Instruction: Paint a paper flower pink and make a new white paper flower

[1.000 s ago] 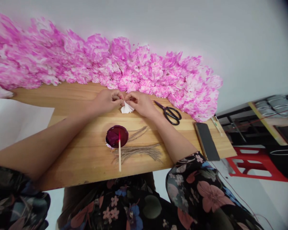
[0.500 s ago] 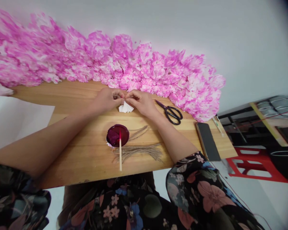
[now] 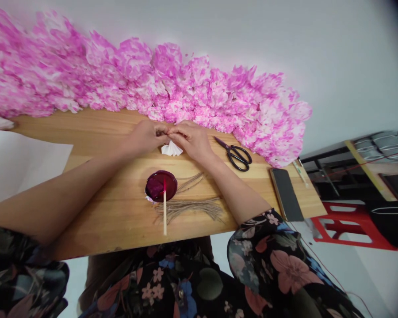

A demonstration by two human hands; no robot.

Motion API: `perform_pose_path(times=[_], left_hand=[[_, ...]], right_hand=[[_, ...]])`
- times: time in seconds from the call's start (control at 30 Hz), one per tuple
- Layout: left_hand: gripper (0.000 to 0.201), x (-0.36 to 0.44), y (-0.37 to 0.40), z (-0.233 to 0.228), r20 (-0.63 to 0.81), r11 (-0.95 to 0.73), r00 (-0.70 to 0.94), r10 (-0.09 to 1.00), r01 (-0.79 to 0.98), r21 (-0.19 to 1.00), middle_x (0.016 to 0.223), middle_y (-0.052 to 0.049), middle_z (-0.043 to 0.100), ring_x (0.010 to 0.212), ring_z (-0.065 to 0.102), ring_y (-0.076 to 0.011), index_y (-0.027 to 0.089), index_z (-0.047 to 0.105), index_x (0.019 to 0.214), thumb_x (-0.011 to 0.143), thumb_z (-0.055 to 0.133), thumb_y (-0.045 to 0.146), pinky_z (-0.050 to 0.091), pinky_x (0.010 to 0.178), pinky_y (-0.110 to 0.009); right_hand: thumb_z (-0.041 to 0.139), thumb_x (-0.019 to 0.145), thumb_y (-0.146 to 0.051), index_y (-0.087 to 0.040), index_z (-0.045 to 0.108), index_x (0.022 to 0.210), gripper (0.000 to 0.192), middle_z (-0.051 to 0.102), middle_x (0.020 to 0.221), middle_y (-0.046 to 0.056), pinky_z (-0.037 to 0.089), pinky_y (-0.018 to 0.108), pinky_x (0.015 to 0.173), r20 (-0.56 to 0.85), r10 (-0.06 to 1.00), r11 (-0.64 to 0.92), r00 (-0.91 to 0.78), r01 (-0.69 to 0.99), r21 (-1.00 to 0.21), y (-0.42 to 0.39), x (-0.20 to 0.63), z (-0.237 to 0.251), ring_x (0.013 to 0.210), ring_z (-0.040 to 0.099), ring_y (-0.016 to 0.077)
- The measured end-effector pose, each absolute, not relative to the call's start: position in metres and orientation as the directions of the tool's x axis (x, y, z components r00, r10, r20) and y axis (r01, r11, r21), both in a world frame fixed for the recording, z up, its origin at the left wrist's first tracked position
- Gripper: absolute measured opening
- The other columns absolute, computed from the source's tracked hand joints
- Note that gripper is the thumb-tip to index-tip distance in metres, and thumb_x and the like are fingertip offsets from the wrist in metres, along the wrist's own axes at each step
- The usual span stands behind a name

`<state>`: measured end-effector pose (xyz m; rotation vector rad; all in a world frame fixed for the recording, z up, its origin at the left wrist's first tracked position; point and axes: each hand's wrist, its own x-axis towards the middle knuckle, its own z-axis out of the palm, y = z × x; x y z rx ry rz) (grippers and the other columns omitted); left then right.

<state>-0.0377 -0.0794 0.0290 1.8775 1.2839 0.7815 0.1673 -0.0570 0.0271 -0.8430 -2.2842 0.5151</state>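
my left hand [image 3: 148, 136] and my right hand [image 3: 193, 140] meet fingertip to fingertip over the far middle of the light wooden worktop [image 3: 119, 212]. both hands are closed to a pinch on the gathered top of a small white folded paper fan [image 3: 171, 149], whose pleated lower edge spreads out below my fingers and rests on or just above the board; i cannot tell which. something brownish shows between my fingertips, too small to make out.

behind the hands, a long heap of pink-and-white tissue paper flowers [image 3: 172, 84] runs along the far edge of the worktop against the white wall. black-handled scissors [image 3: 236, 154] lie just to the right of my right hand, blades pointing toward it. nearer to me sits a round shallow dish of dark red dye [image 3: 160, 185], with a thin wooden stick with a red tip [image 3: 165, 207] resting across its near rim. a bundle of loose brown twine strands [image 3: 192, 207] lies beside the dish, to its right. a dark flat phone [image 3: 286, 194] lies near the right end of the worktop, well apart from the hands.
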Motion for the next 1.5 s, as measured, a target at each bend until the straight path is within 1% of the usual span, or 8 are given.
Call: perform_pose_path(times=[0.17, 0.33, 0.43, 0.57, 0.8, 1.0, 1.23, 1.5], left_hand=[[0.025, -0.037, -0.079, 0.03, 0.026, -0.182, 0.29, 0.957, 0.523, 0.832, 0.071, 0.002, 0.068, 0.068, 0.054, -0.0135, 0.019, 0.078, 0.086, 0.081, 0.064, 0.039, 0.037, 0.063, -0.024], [0.024, -0.038, -0.079, 0.028, 0.05, -0.196, 0.289, 0.956, 0.503, 0.842, 0.07, 0.001, 0.068, 0.068, 0.055, -0.0136, 0.019, 0.076, 0.08, 0.08, 0.066, 0.041, 0.038, 0.062, -0.023], [0.028, -0.038, -0.08, 0.027, 0.086, -0.224, 0.276, 0.957, 0.518, 0.826, 0.064, 0.002, 0.062, 0.063, 0.053, -0.0124, 0.019, 0.072, 0.073, 0.084, 0.065, 0.044, 0.037, 0.061, -0.024], [0.036, -0.038, -0.079, 0.024, 0.136, -0.267, 0.286, 0.948, 0.487, 0.832, 0.065, 0.0, 0.064, 0.06, 0.053, -0.0117, 0.019, 0.069, 0.072, 0.089, 0.063, 0.05, 0.038, 0.061, -0.025], [0.025, -0.04, -0.075, 0.027, 0.034, -0.145, 0.248, 0.968, 0.446, 0.883, 0.08, -0.002, 0.075, 0.074, 0.065, -0.015, 0.019, 0.069, 0.077, 0.088, 0.064, 0.041, 0.047, 0.071, -0.024], [0.023, -0.04, -0.077, 0.031, 0.023, -0.119, 0.22, 0.975, 0.435, 0.892, 0.084, -0.003, 0.077, 0.079, 0.068, -0.0163, 0.02, 0.069, 0.082, 0.087, 0.065, 0.042, 0.05, 0.08, -0.027], [0.021, -0.04, -0.075, 0.025, 0.032, -0.111, 0.208, 0.978, 0.385, 0.916, 0.088, -0.004, 0.079, 0.085, 0.072, -0.0182, 0.02, 0.069, 0.088, 0.084, 0.068, 0.041, 0.053, 0.081, -0.027], [0.023, -0.042, -0.073, 0.022, 0.029, -0.12, 0.222, 0.975, 0.408, 0.905, 0.087, -0.004, 0.078, 0.082, 0.07, -0.0175, 0.02, 0.067, 0.087, 0.082, 0.068, 0.043, 0.051, 0.081, -0.028]], right_hand=[[0.063, 0.103, -0.031, -0.02, 0.073, 0.096, 0.016, 0.076, 0.096, 0.003, 0.049, 0.032, 0.086, 0.384, 0.771, 0.614, -0.507, 0.434, -0.659, -0.059, 0.164, 0.024, 0.088, 0.066, 0.0182], [0.064, 0.103, -0.035, -0.02, 0.074, 0.096, 0.02, 0.076, 0.094, 0.003, 0.051, 0.032, 0.085, 0.403, 0.768, 0.615, -0.498, 0.398, -0.681, -0.057, 0.161, 0.02, 0.089, 0.067, 0.0178], [0.06, 0.105, -0.041, -0.021, 0.075, 0.105, 0.026, 0.078, 0.102, 0.003, 0.053, 0.032, 0.087, 0.403, 0.779, 0.6, -0.481, 0.383, -0.702, -0.055, 0.161, 0.017, 0.093, 0.068, 0.0177], [0.055, 0.106, -0.044, -0.022, 0.073, 0.122, 0.033, 0.079, 0.114, 0.003, 0.055, 0.032, 0.087, 0.383, 0.809, 0.558, -0.447, 0.377, -0.739, -0.053, 0.165, 0.015, 0.099, 0.069, 0.0183], [0.06, 0.1, -0.03, -0.021, 0.068, 0.132, 0.034, 0.077, 0.097, 0.001, 0.053, 0.028, 0.077, 0.296, 0.808, 0.52, -0.509, 0.382, -0.764, -0.053, 0.165, 0.013, 0.083, 0.067, 0.0155], [0.064, 0.097, -0.027, -0.02, 0.067, 0.126, 0.029, 0.076, 0.096, 0.001, 0.052, 0.027, 0.076, 0.279, 0.815, 0.503, -0.508, 0.381, -0.776, -0.054, 0.163, 0.012, 0.081, 0.066, 0.0138], [0.063, 0.099, -0.028, -0.018, 0.073, 0.113, 0.02, 0.081, 0.101, 0.005, 0.051, 0.03, 0.082, 0.258, 0.824, 0.504, -0.505, 0.445, -0.74, -0.056, 0.163, 0.014, 0.09, 0.072, 0.0185], [0.062, 0.101, -0.03, -0.017, 0.079, 0.1, 0.021, 0.079, 0.086, 0.002, 0.041, 0.028, 0.073, 0.278, 0.816, 0.542, -0.507, 0.503, -0.673, -0.059, 0.161, 0.017, 0.076, 0.065, 0.0165]])
